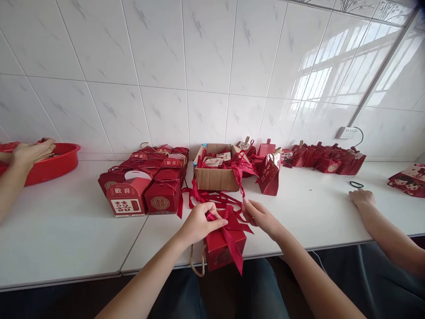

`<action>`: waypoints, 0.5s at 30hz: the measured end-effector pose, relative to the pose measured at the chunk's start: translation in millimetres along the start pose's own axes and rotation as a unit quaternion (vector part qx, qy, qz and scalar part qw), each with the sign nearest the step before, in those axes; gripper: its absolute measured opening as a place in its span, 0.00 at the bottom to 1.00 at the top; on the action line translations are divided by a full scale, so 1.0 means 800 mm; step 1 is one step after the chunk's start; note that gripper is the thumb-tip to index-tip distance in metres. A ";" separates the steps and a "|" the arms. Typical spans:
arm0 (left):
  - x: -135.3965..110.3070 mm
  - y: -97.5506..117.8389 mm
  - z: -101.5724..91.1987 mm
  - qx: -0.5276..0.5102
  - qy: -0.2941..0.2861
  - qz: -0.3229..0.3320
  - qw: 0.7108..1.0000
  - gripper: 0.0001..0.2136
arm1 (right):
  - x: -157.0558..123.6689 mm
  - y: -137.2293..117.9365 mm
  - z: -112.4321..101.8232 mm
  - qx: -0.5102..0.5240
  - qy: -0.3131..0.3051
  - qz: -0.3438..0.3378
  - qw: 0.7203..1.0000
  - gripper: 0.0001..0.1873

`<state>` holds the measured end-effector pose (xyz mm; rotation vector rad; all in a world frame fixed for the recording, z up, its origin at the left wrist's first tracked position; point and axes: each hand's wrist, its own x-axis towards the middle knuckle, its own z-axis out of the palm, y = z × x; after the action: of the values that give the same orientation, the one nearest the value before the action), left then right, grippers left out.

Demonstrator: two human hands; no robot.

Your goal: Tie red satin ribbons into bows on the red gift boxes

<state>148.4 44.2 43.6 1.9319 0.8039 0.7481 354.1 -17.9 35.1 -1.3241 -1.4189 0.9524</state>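
Note:
A small red gift box point(222, 248) with a rope handle stands at the near edge of the white table point(66, 230), right in front of me. A red ribbon point(232, 228) is tied over its top. My left hand point(199, 221) is closed, pinching the ribbon loop at the box's top. To its right, my right hand point(260, 215) pinches a strand of the same ribbon. More loose ribbon point(212, 197) trails behind the box toward the cardboard box.
An open cardboard box point(217, 177) holds tags and ribbons. Several finished red boxes point(146, 181) stand to its left, with more red boxes point(328, 161) along the wall on the right. At far left another person's hand point(31, 153) rests on a red basin point(56, 164); a second person's hand point(361, 197) lies on the table at right.

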 end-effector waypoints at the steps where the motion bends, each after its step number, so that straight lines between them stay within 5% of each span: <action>1: 0.001 0.001 0.000 -0.004 -0.005 0.000 1.000 0.21 | 0.006 0.000 0.002 -0.012 -0.008 -0.003 1.000 0.29; 6: 0.005 0.003 0.002 -0.020 -0.023 0.000 1.000 0.21 | 0.021 -0.001 0.013 -0.057 -0.038 -0.053 0.996 0.27; 15: 0.005 0.004 0.007 -0.030 -0.031 0.006 0.999 0.22 | 0.020 0.004 0.026 -0.124 0.064 -0.141 0.980 0.25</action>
<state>155.6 43.6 44.6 1.8981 0.7237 0.7089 335.0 -0.2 28.4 -1.2931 -1.6111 0.5066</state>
